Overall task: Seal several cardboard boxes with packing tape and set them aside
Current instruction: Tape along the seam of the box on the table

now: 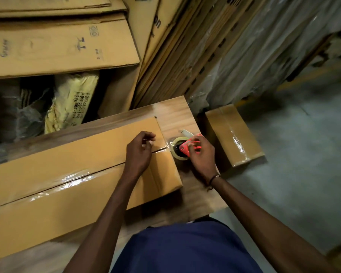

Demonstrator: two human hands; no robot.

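A long flat cardboard box [71, 174] lies across the wooden table [175, 115], clear tape shining along its centre seam. My left hand [140, 150] rests on the box's right end, fingers curled over the seam with nothing in them. My right hand [200, 154] grips the red tape dispenser [187, 147] with its tape roll [178, 148], just off the box's right edge. A strand of tape runs from the roll to the box's corner.
A smaller taped box [234, 134] sits on the floor to the right of the table. Flattened cartons [175, 46] lean behind the table, and big boxes [63, 48] are stacked at the back left. Grey concrete floor [303, 154] lies to the right.
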